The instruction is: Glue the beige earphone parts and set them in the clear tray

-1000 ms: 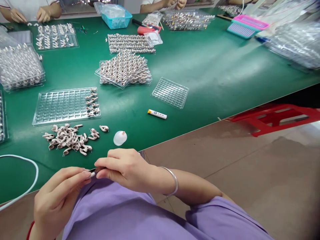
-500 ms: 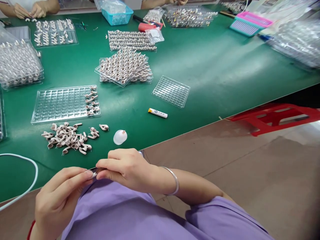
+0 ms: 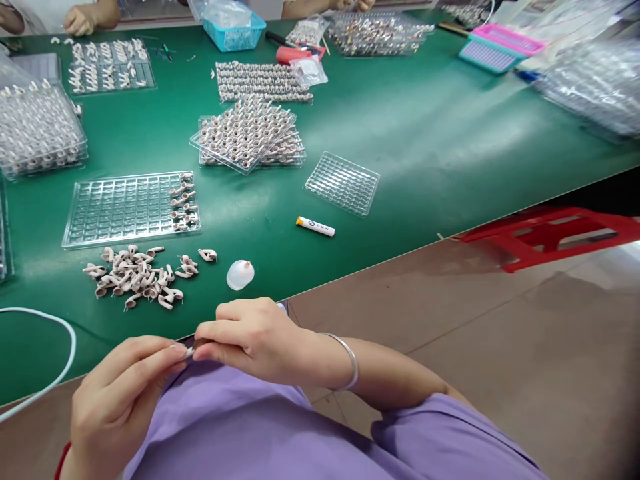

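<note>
Head camera view: two bare hands meet over the lap of a purple shirt [image 3: 240, 427], on the wearer's side of a pile of small curved parts [image 3: 137, 277]. The left hand [image 3: 123, 393] pinches a small pale piece [image 3: 189, 352] between thumb and fingertips; the right hand [image 3: 250, 333] seems to grip its other end, though fingers hide most of it. Both are likely drawn in close so that so small a thing stays steady and near the eyes. One loose part [image 3: 207, 255] and a round white cap [image 3: 241, 275] lie to the right of the pile. Just beyond the pile sits a clear tray [image 3: 115, 210], its right-hand end holding rows of similar parts; having pile and tray side by side probably keeps reaches short. Farther beyond the pile is a stack of filled trays [image 3: 218, 158]; well to its right are a white tube with an orange end [image 3: 315, 227] and another clear tray [image 3: 343, 183]. The green table's [image 3: 410, 180] near edge slants past the pile's near side, leaving a strip of tabletop for the hands to cross. Left of the pile, a white cable [image 3: 73, 333] loops over that edge, where a sleeve could snag.
</note>
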`<state>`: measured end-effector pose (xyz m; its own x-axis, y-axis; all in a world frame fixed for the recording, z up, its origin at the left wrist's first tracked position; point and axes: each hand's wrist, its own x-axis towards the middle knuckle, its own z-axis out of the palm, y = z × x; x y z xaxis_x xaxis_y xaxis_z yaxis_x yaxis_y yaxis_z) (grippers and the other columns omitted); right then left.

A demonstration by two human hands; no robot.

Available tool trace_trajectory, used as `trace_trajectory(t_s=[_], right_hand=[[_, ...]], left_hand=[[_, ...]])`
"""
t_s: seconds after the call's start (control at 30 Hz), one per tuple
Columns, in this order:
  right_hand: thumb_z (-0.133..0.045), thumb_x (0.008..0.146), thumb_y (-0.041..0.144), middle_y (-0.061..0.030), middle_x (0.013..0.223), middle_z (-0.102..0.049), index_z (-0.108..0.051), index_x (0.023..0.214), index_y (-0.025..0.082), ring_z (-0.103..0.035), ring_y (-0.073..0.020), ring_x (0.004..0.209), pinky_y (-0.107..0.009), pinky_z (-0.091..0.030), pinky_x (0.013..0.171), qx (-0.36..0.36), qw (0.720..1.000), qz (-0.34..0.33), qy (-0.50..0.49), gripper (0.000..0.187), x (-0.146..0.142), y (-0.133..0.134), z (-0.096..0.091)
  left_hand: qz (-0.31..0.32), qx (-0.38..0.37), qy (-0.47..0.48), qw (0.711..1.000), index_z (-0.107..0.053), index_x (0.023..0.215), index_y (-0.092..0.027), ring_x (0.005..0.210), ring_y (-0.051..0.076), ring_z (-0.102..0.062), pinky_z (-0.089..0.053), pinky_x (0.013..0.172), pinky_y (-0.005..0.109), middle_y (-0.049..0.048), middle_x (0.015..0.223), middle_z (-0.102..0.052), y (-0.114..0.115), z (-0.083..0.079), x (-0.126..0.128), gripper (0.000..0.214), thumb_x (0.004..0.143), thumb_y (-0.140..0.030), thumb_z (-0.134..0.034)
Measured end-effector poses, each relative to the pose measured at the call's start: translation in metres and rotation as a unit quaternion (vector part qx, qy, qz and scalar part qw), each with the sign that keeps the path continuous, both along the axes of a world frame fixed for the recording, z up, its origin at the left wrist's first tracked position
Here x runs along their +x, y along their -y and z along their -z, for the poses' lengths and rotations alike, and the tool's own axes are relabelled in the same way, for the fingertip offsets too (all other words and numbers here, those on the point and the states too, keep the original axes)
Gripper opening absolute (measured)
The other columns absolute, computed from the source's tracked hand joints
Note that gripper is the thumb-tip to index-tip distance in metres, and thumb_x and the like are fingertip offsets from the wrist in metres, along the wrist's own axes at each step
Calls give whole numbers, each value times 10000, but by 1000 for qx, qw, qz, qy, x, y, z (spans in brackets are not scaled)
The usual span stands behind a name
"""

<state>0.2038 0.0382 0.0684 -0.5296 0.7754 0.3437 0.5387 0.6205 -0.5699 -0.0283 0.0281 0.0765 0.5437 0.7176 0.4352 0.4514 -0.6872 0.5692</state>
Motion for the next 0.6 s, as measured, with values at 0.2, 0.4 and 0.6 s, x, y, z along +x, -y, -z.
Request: trace_trajectory(t_s=[0.2, 0.4, 0.6], right_hand=[[-468, 988, 425, 23, 613, -529, -721, 881, 188, -466, -84, 552, -213, -284, 520, -24, 1000, -16, -7, 363, 1, 0, 0], [-554, 951, 397, 32, 605, -541, -740, 864, 183, -470, -70, 538, -198, -293, 504, -60, 996, -30, -62, 296, 3, -1, 1], [-585, 934, 377, 30, 612, -557, -747, 861, 181, -487, -66, 544, -189, -313, 511, -75, 993, -43, -79, 264, 5, -1, 1]], left_hand=[[9, 14, -3, 1000, -666, 1085, -189, 915, 106, -637, -519, 798, 192, 15, 1011, -672, -1, -3, 4, 288, 871, -23, -568], [12, 23, -4, 1000, -678, 1069, -189, 904, 111, -648, -522, 795, 199, 23, 1008, -673, -1, -3, 3, 298, 867, -10, -551], [15, 28, -4, 999, -684, 1066, -194, 907, 114, -656, -526, 804, 203, 23, 1015, -678, -1, -3, 4, 323, 851, 8, -550]])
